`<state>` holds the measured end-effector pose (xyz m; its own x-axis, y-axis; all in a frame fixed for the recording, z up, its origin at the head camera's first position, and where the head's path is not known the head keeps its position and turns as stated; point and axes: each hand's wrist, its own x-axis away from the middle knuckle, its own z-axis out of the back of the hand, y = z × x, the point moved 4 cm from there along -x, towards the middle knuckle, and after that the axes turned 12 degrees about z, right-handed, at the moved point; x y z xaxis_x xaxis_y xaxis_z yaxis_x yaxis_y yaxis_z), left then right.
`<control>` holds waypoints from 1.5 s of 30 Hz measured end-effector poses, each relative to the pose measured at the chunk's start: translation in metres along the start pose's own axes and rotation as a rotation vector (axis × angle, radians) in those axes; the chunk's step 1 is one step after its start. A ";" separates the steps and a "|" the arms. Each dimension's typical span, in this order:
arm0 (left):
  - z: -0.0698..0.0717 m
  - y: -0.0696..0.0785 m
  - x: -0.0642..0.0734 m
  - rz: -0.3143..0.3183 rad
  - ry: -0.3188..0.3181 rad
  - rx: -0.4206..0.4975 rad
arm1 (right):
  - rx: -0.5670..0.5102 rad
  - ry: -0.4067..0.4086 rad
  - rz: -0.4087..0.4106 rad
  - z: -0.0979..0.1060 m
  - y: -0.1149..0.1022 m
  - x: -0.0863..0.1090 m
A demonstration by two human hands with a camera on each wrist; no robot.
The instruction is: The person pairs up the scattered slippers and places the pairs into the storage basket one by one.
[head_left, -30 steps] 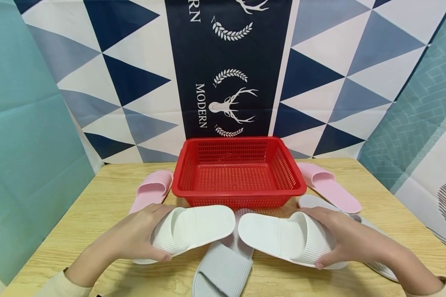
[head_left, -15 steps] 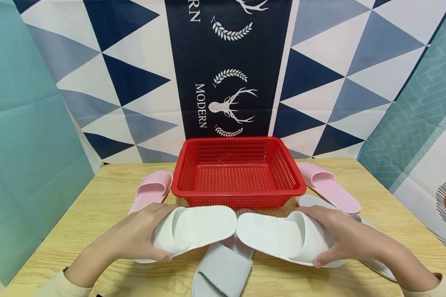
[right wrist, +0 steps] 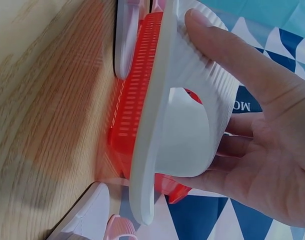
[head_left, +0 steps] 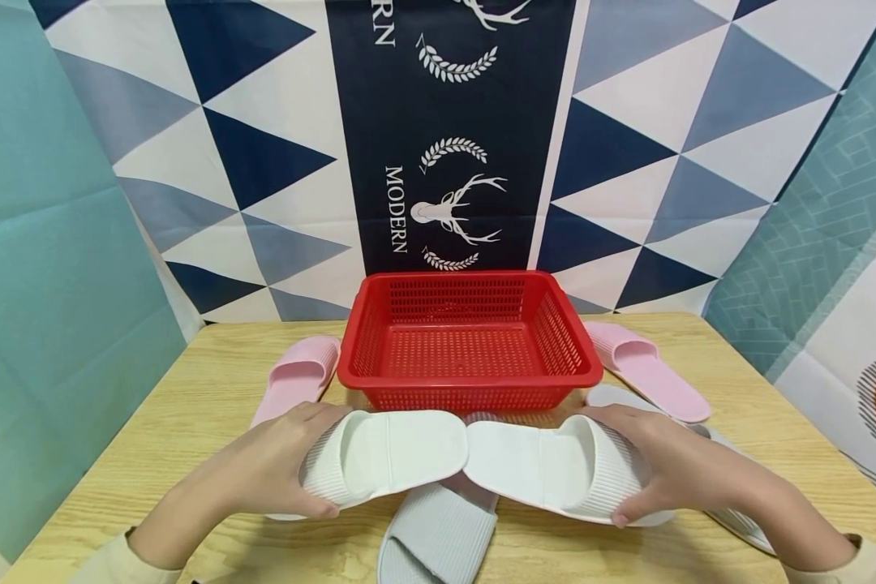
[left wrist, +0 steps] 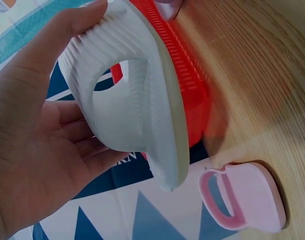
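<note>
Two white slippers are held up over the table, heel ends meeting at the middle of the head view. My left hand [head_left: 277,462] grips the left white slipper [head_left: 409,450] across its ribbed strap. Across from it, my right hand [head_left: 675,466] holds the right white slipper [head_left: 526,458] the same way. In the left wrist view the thumb presses the outside of the strap, with the other fingers round the far side. Below the white pair lies a grey slipper [head_left: 438,531], partly hidden by them. A red basket [head_left: 474,381] stands behind both hands.
One pink slipper [head_left: 302,369] lies left of the basket, partly behind my left hand. Another pink slipper [head_left: 653,373] lies at the right, overlapping a second grey slipper [head_left: 737,446] beside my right arm. A patterned cloth [head_left: 277,162] hangs behind the wooden table [head_left: 153,405].
The two white slippers have come slightly closer, closing the small gap between their heel ends. Both hands keep their grip; the basket and other slippers stay put.
</note>
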<state>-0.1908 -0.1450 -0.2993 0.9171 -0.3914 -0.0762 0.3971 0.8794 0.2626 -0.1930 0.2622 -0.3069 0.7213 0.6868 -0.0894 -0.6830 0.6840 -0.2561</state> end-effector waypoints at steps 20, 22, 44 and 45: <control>-0.002 0.007 0.001 0.020 -0.029 -0.002 | 0.003 0.018 0.072 0.003 -0.008 -0.007; -0.002 0.007 0.002 0.025 -0.035 -0.003 | -0.001 0.012 0.073 0.003 -0.008 -0.008; 0.000 0.009 0.000 0.002 -0.035 -0.006 | 0.062 0.047 0.157 0.008 -0.018 -0.020; 0.000 0.009 0.000 0.008 -0.035 -0.005 | 0.063 0.047 0.159 0.008 -0.019 -0.021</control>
<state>-0.1873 -0.1366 -0.2973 0.9185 -0.3935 -0.0401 0.3900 0.8840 0.2579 -0.1961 0.2372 -0.2921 0.6069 0.7765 -0.1693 -0.7939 0.5826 -0.1740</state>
